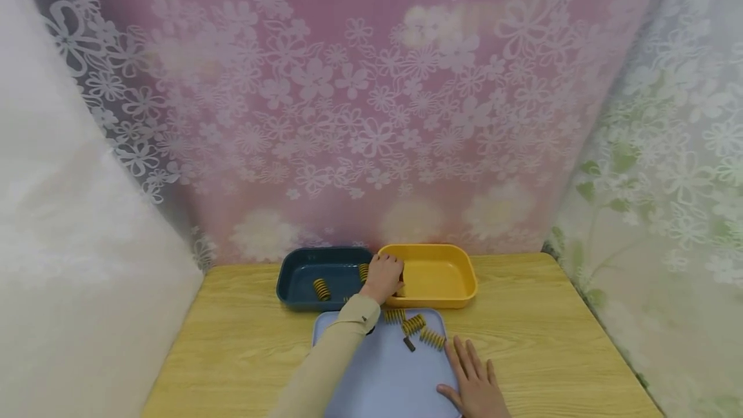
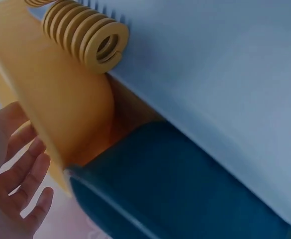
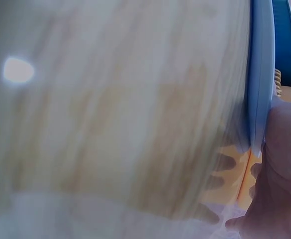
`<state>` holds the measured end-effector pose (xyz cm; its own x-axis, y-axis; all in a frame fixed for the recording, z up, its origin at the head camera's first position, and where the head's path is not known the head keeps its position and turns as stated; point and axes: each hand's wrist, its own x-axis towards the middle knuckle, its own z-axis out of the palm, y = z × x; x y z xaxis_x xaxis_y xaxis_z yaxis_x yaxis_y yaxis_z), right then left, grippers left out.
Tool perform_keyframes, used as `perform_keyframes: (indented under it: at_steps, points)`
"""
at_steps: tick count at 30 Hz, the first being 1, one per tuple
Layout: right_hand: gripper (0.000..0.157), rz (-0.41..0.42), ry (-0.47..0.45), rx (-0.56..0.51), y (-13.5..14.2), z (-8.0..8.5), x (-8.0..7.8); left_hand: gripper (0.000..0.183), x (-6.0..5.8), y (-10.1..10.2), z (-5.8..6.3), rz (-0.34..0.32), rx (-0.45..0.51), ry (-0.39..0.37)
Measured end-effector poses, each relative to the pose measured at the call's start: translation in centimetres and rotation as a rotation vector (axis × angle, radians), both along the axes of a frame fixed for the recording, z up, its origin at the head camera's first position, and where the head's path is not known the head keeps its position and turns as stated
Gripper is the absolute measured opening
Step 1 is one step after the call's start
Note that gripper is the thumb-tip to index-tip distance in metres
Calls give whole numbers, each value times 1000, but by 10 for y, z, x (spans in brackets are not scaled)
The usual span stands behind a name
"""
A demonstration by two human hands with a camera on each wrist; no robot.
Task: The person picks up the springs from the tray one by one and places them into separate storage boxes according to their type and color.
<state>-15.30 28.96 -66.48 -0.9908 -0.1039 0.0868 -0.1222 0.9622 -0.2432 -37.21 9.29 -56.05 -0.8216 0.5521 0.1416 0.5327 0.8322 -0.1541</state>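
Note:
My left hand (image 1: 384,276) is over the left end of the yellow box (image 1: 447,302), beside the dark blue box (image 1: 290,305). In the left wrist view its fingers (image 2: 28,172) are loosely bent, and nothing shows between them. A small dark thing partly shows beneath this hand; its kind is unclear. Yellow coil springs (image 1: 321,289) lie in the blue box. On the light blue tray (image 1: 386,382) are three more springs (image 1: 432,338) and a small dark cylinder (image 1: 409,344). My right hand (image 1: 476,382) rests at the tray's right edge, fingers straight.
The two boxes stand side by side behind the tray on a wood-grain table (image 1: 545,340). Behind them hangs a pink floral curtain (image 1: 360,115), with pale sheets at both sides. My left sleeve (image 1: 325,360) crosses over the tray.

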Motion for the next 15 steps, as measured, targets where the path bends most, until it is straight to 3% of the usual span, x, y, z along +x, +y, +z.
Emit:
perform_keyframes:
  at_steps: [7, 15]
  points:
    - [87, -4, -54, 12, -1, 5, -2, 28, -7, 6, -12, -6, -99, -74]
    - [86, -7, -31, 16, -1, 5, -2, 17, -9, 10, -16, 11, -128, -54]
